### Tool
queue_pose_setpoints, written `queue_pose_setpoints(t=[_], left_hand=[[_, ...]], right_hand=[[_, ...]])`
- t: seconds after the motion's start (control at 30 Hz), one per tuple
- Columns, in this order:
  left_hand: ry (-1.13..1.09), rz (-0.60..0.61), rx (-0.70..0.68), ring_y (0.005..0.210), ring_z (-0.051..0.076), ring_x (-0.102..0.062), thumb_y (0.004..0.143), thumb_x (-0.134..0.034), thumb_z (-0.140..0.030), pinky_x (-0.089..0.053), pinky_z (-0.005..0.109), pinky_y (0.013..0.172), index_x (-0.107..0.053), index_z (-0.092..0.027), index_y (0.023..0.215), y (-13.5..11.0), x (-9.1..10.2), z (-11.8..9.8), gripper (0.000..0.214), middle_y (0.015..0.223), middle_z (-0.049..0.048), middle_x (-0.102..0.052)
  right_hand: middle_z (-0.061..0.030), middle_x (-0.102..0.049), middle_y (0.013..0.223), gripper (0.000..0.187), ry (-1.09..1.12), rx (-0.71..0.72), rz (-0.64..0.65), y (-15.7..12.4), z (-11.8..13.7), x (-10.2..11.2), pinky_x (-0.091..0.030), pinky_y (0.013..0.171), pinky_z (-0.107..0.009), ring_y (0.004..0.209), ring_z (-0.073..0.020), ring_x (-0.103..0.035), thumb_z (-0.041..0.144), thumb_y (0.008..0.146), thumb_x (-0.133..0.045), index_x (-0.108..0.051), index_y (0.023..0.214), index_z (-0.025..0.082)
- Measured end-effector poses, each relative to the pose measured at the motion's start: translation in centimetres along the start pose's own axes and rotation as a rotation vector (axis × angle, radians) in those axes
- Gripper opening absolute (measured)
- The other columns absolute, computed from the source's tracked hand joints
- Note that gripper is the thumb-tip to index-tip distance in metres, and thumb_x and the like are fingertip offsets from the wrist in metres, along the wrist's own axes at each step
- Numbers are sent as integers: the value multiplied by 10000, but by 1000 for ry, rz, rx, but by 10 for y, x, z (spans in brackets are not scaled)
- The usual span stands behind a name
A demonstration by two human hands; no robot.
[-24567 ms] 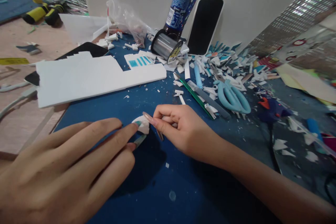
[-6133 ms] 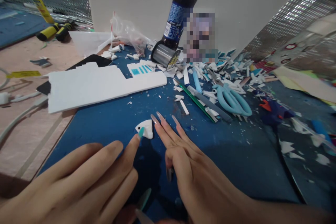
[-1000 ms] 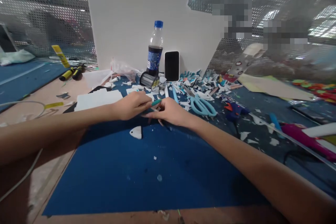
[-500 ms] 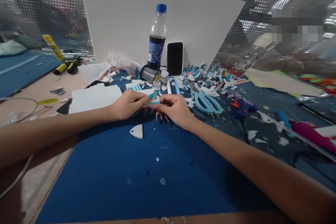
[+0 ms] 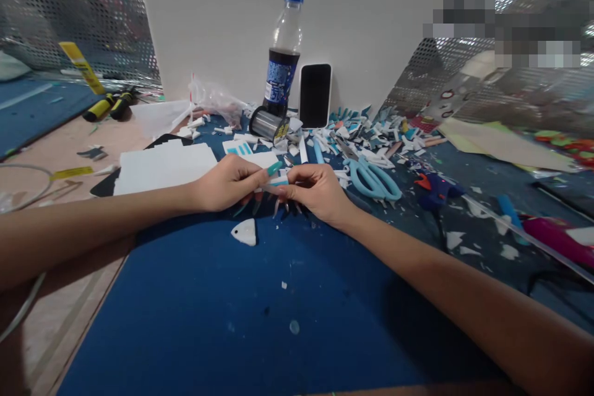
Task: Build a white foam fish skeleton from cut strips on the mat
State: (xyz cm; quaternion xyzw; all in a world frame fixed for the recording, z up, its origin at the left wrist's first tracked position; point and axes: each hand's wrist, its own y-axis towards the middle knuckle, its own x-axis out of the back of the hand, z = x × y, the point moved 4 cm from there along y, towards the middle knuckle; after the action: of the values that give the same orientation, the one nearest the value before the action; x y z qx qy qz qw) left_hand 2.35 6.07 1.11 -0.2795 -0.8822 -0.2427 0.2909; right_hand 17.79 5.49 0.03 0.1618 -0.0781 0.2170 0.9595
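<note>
Above the blue mat [image 5: 223, 322], my left hand [image 5: 223, 184] and my right hand [image 5: 322, 193] meet, fingertips almost touching. Between them they pinch a small white piece with a blue stripe [image 5: 279, 181]; fingers cover much of it, and its material is unclear. Both hands have long nails, the left thumb's being teal. Just below my hands lies a white, rounded triangular piece with a black dot [image 5: 245, 232]. Beyond my left hand is a white piece with blue stripes [image 5: 238, 147]. Light-blue scissors [image 5: 374, 179] rest to the right of my right hand.
White sheets [image 5: 167, 167] lie at left. Behind stand a cola bottle [image 5: 281, 74], a tipped spool [image 5: 269, 124] and a phone-like dark-screened device [image 5: 315, 96], among many scraps [image 5: 366, 136]. A dark blue glue gun [image 5: 436, 190] and a magenta tool [image 5: 554, 238] are at right.
The camera view has shifted slightly. Both hands keep their pinch on the small piece, and a little more of its blue stripe shows. The triangular piece stays on the mat.
</note>
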Motion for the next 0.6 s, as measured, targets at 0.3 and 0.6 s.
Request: queue_pose_setpoints(t=[0.3, 0.6], left_hand=[[-65, 24, 21, 349, 36, -437, 928, -417, -393, -331, 132, 388, -612, -124, 584, -1, -1, 6, 478, 389, -30, -493], [-205, 120, 0, 457, 68, -465, 909, -436, -509, -352, 181, 447, -623, -112, 619, 0, -5, 5, 526, 513, 9, -537]], right_hand=[[46, -470, 528, 388, -15, 44, -22, 0, 2, -1, -448, 463, -220, 503, -93, -532, 430, 677, -762, -500, 535, 181], [16, -615, 570, 256, -2, -5, 22, -4, 7, -3, -433, 449, -203, 491, -90, -577, 365, 687, -772, -633, 636, 156]])
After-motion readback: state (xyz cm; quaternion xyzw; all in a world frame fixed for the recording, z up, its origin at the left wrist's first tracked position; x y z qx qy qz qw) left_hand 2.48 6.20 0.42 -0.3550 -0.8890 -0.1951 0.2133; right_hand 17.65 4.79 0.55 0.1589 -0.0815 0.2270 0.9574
